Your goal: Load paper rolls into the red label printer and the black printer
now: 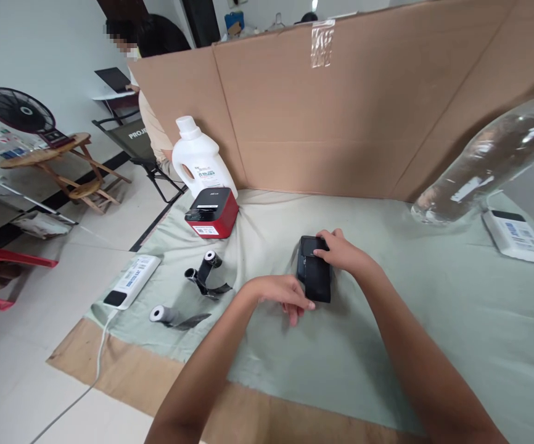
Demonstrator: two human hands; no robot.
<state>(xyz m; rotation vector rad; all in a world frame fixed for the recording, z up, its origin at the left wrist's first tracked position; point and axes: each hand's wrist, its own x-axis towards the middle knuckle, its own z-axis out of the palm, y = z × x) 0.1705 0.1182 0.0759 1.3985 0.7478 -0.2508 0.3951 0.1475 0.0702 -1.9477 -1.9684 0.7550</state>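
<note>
A black box-shaped device (317,271), its exact kind unclear, is between my hands over the green cloth. My right hand (341,250) is closed around its far right end, with fingers over the top. At the near left corner, my left hand (285,295) is bent against the device; its index finger reaches along the bottom edge and the thumb is hidden. To the left lie a black film roll (206,271), partly unwound, and a grey film roll (168,316) with a loose tail.
A red-and-black box (214,213) stands before a white jug (202,157). White power banks (132,282) lie at both sides, the left one cabled. A large clear bottle (484,163) leans at right against a cardboard wall (317,111). A person (153,123) sits behind it.
</note>
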